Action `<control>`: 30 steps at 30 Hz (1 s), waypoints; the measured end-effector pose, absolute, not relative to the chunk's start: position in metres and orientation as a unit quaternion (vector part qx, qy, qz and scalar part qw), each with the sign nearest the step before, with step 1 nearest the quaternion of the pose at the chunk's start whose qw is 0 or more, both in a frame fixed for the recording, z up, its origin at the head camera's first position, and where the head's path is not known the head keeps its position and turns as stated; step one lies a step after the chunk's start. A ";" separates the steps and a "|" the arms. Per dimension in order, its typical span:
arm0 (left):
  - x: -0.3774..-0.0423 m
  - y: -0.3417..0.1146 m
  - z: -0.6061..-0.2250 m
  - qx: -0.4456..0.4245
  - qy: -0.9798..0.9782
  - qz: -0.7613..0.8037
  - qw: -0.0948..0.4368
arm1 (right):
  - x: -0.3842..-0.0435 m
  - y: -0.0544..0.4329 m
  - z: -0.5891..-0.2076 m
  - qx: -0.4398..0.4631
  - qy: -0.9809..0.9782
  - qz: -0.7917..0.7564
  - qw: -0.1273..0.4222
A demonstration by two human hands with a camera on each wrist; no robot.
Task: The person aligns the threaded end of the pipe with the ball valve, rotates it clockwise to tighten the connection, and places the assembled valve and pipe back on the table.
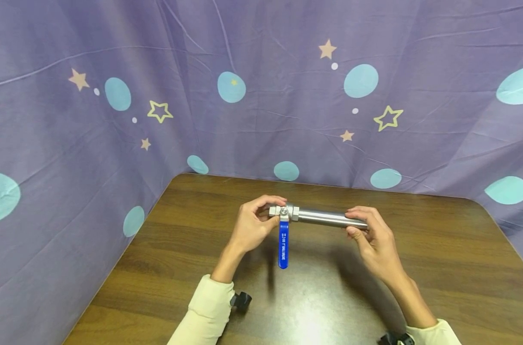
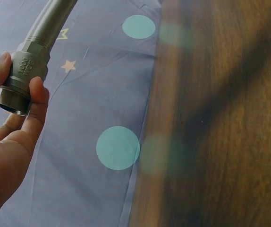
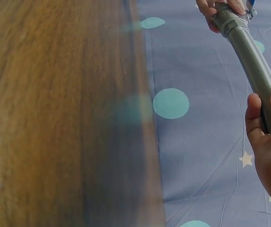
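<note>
A metal ball valve (image 1: 295, 212) with a blue lever handle (image 1: 283, 245) is held above the table by my left hand (image 1: 254, 226), thumb and fingers around its body. The lever points toward me, with white lettering along it. From the valve's right end runs a straight steel pipe (image 1: 322, 217), joined to it at a hex collar. My right hand (image 1: 375, 239) grips the pipe's far end between thumb and fingers. In the left wrist view, the valve's open threaded end (image 2: 12, 101) faces out beside my fingers. Raised markings show on the valve body (image 2: 26, 66).
The brown wooden table (image 1: 158, 268) spreads beneath both hands, with their shadows on it. A purple curtain (image 1: 278, 115) with stars and teal dots stands behind and at the sides. Black devices (image 1: 242, 301) sit at both wrists, by the pale sleeves (image 1: 210, 306).
</note>
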State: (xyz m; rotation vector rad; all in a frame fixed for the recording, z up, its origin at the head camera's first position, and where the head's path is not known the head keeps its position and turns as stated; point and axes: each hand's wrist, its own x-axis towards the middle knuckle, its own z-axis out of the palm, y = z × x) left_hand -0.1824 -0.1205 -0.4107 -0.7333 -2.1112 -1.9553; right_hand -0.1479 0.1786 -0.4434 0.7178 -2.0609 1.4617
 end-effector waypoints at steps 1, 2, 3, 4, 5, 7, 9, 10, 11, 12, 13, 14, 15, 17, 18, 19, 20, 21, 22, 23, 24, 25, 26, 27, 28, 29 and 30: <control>-0.183 -0.121 -0.411 -0.245 -0.707 -0.659 0.082 | -0.148 0.179 -0.443 0.261 -0.757 0.542 0.253; -0.183 -0.121 -0.411 -0.243 -0.706 -0.661 0.080 | -0.147 0.179 -0.443 0.259 -0.758 0.543 0.252; -0.183 -0.121 -0.411 -0.242 -0.705 -0.663 0.076 | -0.147 0.178 -0.442 0.256 -0.757 0.546 0.252; -0.183 -0.121 -0.410 -0.240 -0.704 -0.664 0.072 | -0.147 0.178 -0.442 0.253 -0.758 0.547 0.252; -0.183 -0.122 -0.410 -0.238 -0.705 -0.665 0.069 | -0.147 0.179 -0.442 0.252 -0.758 0.546 0.254; -0.183 -0.122 -0.409 -0.236 -0.707 -0.664 0.063 | -0.147 0.179 -0.442 0.251 -0.757 0.545 0.258; -0.183 -0.123 -0.409 -0.236 -0.712 -0.659 0.059 | -0.148 0.179 -0.442 0.251 -0.754 0.546 0.264; -0.182 -0.123 -0.408 -0.237 -0.715 -0.655 0.059 | -0.148 0.179 -0.442 0.253 -0.752 0.547 0.267; -0.182 -0.123 -0.409 -0.238 -0.719 -0.650 0.059 | -0.148 0.179 -0.442 0.254 -0.750 0.549 0.268; -0.182 -0.123 -0.409 -0.239 -0.722 -0.647 0.059 | -0.149 0.179 -0.442 0.255 -0.748 0.551 0.269; -0.182 -0.123 -0.409 -0.239 -0.725 -0.643 0.060 | -0.149 0.179 -0.442 0.258 -0.744 0.554 0.270; -0.182 -0.123 -0.409 -0.239 -0.728 -0.640 0.061 | -0.149 0.179 -0.442 0.260 -0.742 0.556 0.270; -0.182 -0.123 -0.409 -0.238 -0.731 -0.637 0.063 | -0.149 0.179 -0.442 0.265 -0.738 0.558 0.270; -0.182 -0.123 -0.410 -0.236 -0.733 -0.634 0.067 | -0.148 0.179 -0.441 0.277 -0.730 0.565 0.266; -0.182 -0.123 -0.410 -0.234 -0.734 -0.634 0.068 | -0.148 0.179 -0.441 0.284 -0.726 0.568 0.265; -0.182 -0.124 -0.409 -0.233 -0.734 -0.634 0.070 | -0.148 0.179 -0.441 0.290 -0.722 0.570 0.263; -0.182 -0.124 -0.409 -0.232 -0.734 -0.634 0.072 | -0.147 0.179 -0.441 0.295 -0.721 0.569 0.263; -0.182 -0.124 -0.409 -0.231 -0.733 -0.635 0.073 | -0.147 0.179 -0.441 0.299 -0.719 0.569 0.264; -0.182 -0.124 -0.408 -0.231 -0.734 -0.635 0.073 | -0.148 0.179 -0.441 0.300 -0.720 0.567 0.265; -0.182 -0.124 -0.408 -0.230 -0.734 -0.635 0.073 | -0.148 0.179 -0.440 0.300 -0.721 0.564 0.269; -0.182 -0.124 -0.408 -0.230 -0.734 -0.635 0.072 | -0.148 0.178 -0.441 0.300 -0.722 0.560 0.274; -0.182 -0.124 -0.408 -0.230 -0.735 -0.634 0.070 | -0.148 0.178 -0.441 0.297 -0.725 0.556 0.278; -0.182 -0.124 -0.407 -0.230 -0.735 -0.634 0.068 | -0.148 0.178 -0.441 0.295 -0.727 0.553 0.281; -0.182 -0.125 -0.407 -0.230 -0.735 -0.634 0.067 | -0.148 0.178 -0.441 0.293 -0.727 0.553 0.284; -0.182 -0.125 -0.407 -0.230 -0.737 -0.632 0.066 | -0.149 0.178 -0.441 0.291 -0.727 0.553 0.285; -0.182 -0.125 -0.407 -0.230 -0.737 -0.632 0.064 | -0.149 0.178 -0.441 0.291 -0.725 0.555 0.286; -0.182 -0.125 -0.407 -0.230 -0.738 -0.631 0.064 | -0.149 0.178 -0.441 0.291 -0.724 0.556 0.287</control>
